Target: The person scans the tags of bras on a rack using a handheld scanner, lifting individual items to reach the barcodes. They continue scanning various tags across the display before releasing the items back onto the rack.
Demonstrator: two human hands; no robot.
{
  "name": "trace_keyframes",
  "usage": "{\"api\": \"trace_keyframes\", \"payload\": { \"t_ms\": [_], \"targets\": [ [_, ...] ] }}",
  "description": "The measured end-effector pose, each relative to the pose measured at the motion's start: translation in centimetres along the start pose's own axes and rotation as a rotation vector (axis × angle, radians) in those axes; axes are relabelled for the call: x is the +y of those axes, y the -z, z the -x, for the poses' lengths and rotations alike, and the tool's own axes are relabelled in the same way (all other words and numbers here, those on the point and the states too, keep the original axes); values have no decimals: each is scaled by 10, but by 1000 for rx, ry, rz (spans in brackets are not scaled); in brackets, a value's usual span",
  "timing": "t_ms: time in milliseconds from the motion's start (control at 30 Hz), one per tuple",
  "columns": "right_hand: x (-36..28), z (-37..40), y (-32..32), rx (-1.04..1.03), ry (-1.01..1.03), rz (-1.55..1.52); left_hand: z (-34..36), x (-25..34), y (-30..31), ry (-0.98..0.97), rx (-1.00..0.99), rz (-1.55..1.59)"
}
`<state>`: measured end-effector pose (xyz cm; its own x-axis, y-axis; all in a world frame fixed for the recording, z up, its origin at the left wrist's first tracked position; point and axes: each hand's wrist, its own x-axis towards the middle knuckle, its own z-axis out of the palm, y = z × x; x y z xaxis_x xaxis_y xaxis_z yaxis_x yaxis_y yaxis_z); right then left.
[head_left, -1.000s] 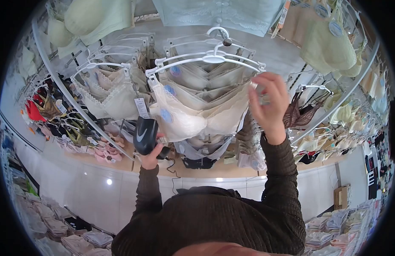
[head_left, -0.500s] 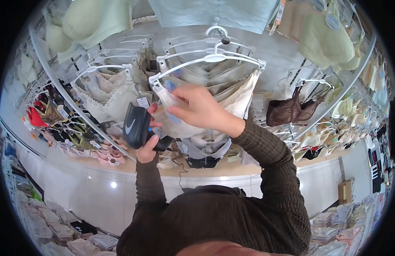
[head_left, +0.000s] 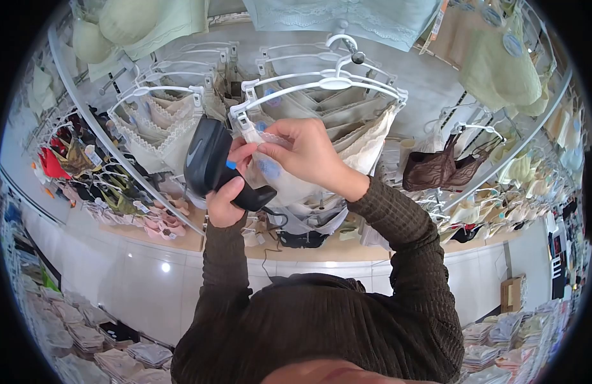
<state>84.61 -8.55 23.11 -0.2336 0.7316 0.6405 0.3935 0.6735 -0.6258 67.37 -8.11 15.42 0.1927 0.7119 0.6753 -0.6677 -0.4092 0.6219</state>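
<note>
My left hand (head_left: 227, 198) is wrapped round the grip of a black barcode scanner (head_left: 209, 157) that has a blue trigger. Its fingertips also reach the edge of a cream lace-trimmed undergarment (head_left: 280, 182). This garment hangs by clips from a white plastic hanger (head_left: 334, 84) at the front of a rack row. On its upper left edge, just below the clip, my right hand (head_left: 307, 153) pinches the fabric. A pale blue round sticker (head_left: 268, 168) shows through or on the fabric under that hand. The scanner's head is left of the pinched edge.
More cream undergarments (head_left: 158, 137) hang on the left row. A brown lace bra (head_left: 440, 168) hangs to the right, and a light blue garment (head_left: 344, 19) overhead. Slanting metal rails (head_left: 107, 141) flank the rack. Folded packs (head_left: 85, 336) lie behind on the lower left.
The scanner has risen and come nearer the garment's edge with my left hand. My right hand's fingers have closed into a pinch near the clip. The view has shifted slightly.
</note>
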Motion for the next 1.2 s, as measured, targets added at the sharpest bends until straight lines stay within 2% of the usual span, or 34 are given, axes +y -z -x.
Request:
{"api": "trace_keyframes", "payload": {
  "t_ms": [67,133,167,233,267,333,467,533,733,1200],
  "targets": [
    [-4,0,2,-5,11,25,0,-3,1,3,5,25],
    [-9,0,6,110,224,150,0,-5,3,2,12,48],
    [-13,-3,10,106,227,149,3,-5,4,50,62,51],
    [-28,-15,19,286,586,399,6,-5,2,96,119,55],
    [-33,-22,21,282,588,395,5,-4,-2,90,141,62],
    [-37,-36,21,239,729,487,5,-6,-4,81,168,67],
    [-38,-45,18,109,649,503,4,-7,-7,47,158,73],
    [-41,-45,18,-16,522,558,2,-6,-9,52,190,56],
    [-44,-48,14,-16,443,479,2,-2,-19,-23,198,44],
    [-40,-49,13,-12,457,452,1,-6,-19,-86,182,75]
  ]
}}
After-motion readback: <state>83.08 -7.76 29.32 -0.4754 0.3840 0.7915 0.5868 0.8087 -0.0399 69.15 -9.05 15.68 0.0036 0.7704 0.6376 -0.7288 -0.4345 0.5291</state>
